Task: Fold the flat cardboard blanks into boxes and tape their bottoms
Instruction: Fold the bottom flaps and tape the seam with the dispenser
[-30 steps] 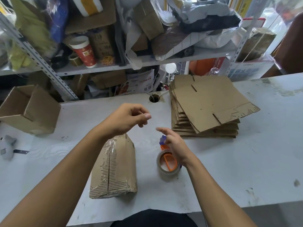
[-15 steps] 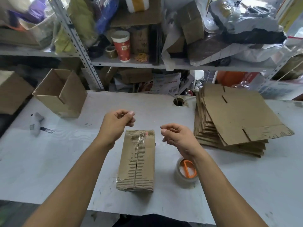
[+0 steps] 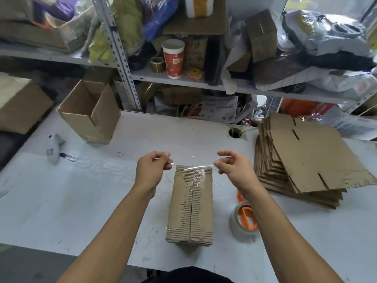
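Observation:
A folded cardboard box (image 3: 191, 207) lies bottom-up on the white table (image 3: 91, 190), with clear tape along its centre seam. A strip of clear tape (image 3: 193, 166) stretches just above the box's far end. My left hand (image 3: 152, 170) pinches the strip's left end, and my right hand (image 3: 234, 169) pinches its right end. The tape roll (image 3: 238, 225) on an orange dispenser stands right of the box, under my right forearm. A stack of flat cardboard blanks (image 3: 310, 160) lies at the right.
An open folded box (image 3: 89, 113) lies on its side at the table's back left. A white cutter (image 3: 54, 148) lies near the left edge. A cable hole (image 3: 234, 132) is at the back. Cluttered metal shelves (image 3: 183, 78) rise behind the table.
My hands have drawn apart over the far end of the box and now hold a tape strip stretched between them. The view has shifted, bringing the box to the centre.

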